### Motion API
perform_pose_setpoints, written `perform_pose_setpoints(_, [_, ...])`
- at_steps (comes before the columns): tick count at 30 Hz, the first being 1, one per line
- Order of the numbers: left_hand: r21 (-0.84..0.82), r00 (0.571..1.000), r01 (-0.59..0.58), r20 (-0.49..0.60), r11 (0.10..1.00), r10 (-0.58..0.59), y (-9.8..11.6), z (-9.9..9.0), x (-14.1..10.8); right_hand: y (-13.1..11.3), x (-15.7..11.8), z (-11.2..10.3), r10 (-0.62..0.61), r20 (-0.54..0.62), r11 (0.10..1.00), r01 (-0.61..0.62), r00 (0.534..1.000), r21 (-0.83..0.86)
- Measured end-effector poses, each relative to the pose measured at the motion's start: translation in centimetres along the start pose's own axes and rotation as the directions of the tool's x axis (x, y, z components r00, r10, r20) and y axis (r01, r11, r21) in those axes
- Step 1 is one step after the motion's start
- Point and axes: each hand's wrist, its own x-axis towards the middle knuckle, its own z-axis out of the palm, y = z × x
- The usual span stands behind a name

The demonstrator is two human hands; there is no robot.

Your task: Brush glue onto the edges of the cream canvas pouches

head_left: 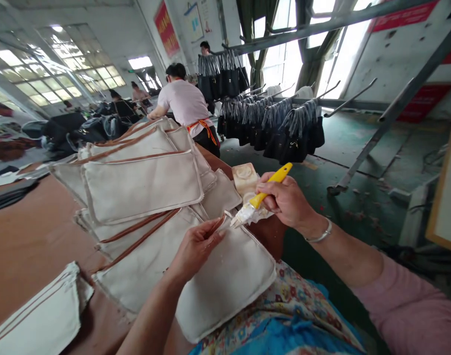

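Head view shows the left hand (196, 246) pinching the brown edge of a cloth piece (225, 281) that lies under it, half on the table (29, 236). Just to its right, the right hand (288, 199) grips a yellow brush (264, 192). White glue hides the bristles. Beyond the hands, more cloth pieces (140, 185) overlap, so their edges are covered.

Bag workshop: stacked canvas panels (142, 185), hanging black bags (284, 133), seated workers (184, 103).

bright daylight | windows (284, 54) blown out | wide-angle edge bending | far background perhaps soft
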Motion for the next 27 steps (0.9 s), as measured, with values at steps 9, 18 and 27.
perform_pose_setpoints(9, [0.076, 0.995, -0.08, 0.061, 0.994, 0.075, 0.0, 0.3, -1.6, -0.8, 0.0, 0.6, -0.121, 0.033, 0.969, 0.125, 0.992, -0.212])
perform_pose_setpoints(18, [0.61, 0.904, -0.348, 0.018, 0.712, 0.426, -0.2, 1.1, -4.1, -0.3, -0.5, -0.1, -0.172, -0.058, 0.961, 0.155, 0.983, -0.23])
perform_pose_setpoints(27, [0.9, 0.684, -0.374, 0.105, 0.223, 0.722, -0.6, 1.1, -5.8, -1.1, -3.7, 1.2, 0.091, 0.193, 0.984, -0.059, 0.977, -0.165])
